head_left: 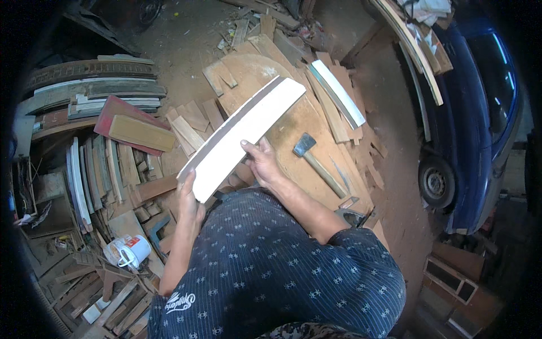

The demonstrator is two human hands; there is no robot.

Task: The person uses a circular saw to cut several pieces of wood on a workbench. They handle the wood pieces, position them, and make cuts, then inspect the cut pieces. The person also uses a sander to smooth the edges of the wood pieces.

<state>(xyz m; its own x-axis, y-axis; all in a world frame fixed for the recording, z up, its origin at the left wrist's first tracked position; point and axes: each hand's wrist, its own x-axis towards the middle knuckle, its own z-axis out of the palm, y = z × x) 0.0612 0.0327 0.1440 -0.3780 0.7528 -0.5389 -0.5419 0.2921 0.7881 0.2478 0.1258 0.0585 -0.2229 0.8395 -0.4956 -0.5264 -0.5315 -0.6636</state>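
A long board (pixel 247 130), white on its broad face with a dark brown strip along its far edge, is held up slantwise in both hands. My left hand (pixel 189 195) grips its lower left end. My right hand (pixel 262 161) holds the near edge around the middle, thumb lying on the white face and fingers underneath. Below the board spreads a plywood work surface (pixel 291 127). On it, right of my right hand, lies a hatchet or hammer (pixel 319 164) with a dark metal head and a wooden handle.
Another white-faced board (pixel 339 93) lies on wooden planks at the right. Stacked boards (pixel 107 90) and a red panel (pixel 104 121) fill the left side. Lower left sits a white bucket (pixel 134 251) among wood scraps. A blue car (pixel 468 130) stands far right.
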